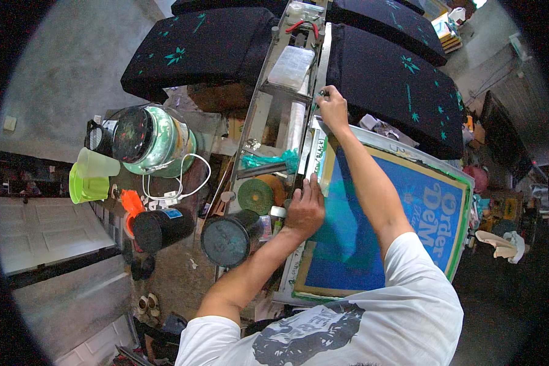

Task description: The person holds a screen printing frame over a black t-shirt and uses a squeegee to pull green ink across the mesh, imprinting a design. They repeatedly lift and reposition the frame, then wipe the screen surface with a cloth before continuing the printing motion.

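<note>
Framed screen (351,265), blue mesh with pale lettering and tan taped margins, lies flat in front of the person, under the right forearm. Left hand (306,210) is on the screen's left edge, fingers straight and laid against the frame, not closed round anything. Right hand (333,110) is at the screen's far left corner, fingers bent in at a small dark piece (323,93) (mostly covered, can't tell if it's gripped or only touched). Left of the screen: metal rack (287,93) running away from the person, with bunched teal plastic (274,161) on it; white-capped bottle (278,211) and black tub (226,240) near the screen's left edge. Further left of the screen: second black container (161,230), pale green bucket (165,137), lime cup (86,185). Beyond the screen: black-covered panel (390,79) with green leaf prints, plus red-handled pliers (302,25) at the rack's far end
</note>
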{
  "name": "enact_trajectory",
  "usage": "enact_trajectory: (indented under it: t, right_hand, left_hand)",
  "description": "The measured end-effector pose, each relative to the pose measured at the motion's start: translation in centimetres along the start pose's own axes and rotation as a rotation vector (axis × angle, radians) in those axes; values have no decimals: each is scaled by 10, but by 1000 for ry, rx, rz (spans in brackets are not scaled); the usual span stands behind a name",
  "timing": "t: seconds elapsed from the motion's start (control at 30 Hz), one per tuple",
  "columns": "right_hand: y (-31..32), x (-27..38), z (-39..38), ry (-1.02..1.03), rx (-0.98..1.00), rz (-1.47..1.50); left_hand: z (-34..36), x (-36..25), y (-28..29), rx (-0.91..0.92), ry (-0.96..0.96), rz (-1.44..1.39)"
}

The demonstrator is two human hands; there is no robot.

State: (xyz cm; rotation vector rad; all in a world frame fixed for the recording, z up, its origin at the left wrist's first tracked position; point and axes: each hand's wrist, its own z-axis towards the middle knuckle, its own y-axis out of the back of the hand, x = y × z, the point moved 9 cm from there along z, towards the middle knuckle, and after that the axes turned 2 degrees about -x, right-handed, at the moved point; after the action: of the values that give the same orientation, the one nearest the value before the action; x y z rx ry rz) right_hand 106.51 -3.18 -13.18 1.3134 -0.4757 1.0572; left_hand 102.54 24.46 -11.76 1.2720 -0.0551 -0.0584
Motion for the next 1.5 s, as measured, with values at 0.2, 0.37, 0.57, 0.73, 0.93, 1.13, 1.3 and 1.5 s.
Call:
enact_trajectory:
  t: [0.2, 0.37, 0.57, 0.73, 0.93, 1.13, 1.3, 1.5]
  right_hand:
    - [6, 10, -1, 31, 13, 35]
    - [44, 55, -34, 430, -66, 143]
    - [30, 53, -81, 693, 109, 94]
    - [23, 49, -98, 808, 188, -19]
    - [22, 48, -94, 776, 130, -50]
    - [28, 35, -50, 466, -9, 40]
    - [17, 60, -64, 685, 184, -64]
    - [19, 60, -81, 779, 158, -106]
  left_hand:
    - [1, 3, -5, -36, 26, 11]
    - [0, 6, -12, -56, 31, -35]
    - [1, 6, -3, -82, 27, -67]
    - [1, 7, 3, -108, 37, -67]
    - [1, 7, -1, -110, 38, -59]
    - [6, 9, 9, -99, 17, -62]
    - [3, 9, 9, -138, 21, -47]
    - [4, 10, 8, -96, 30, -44]
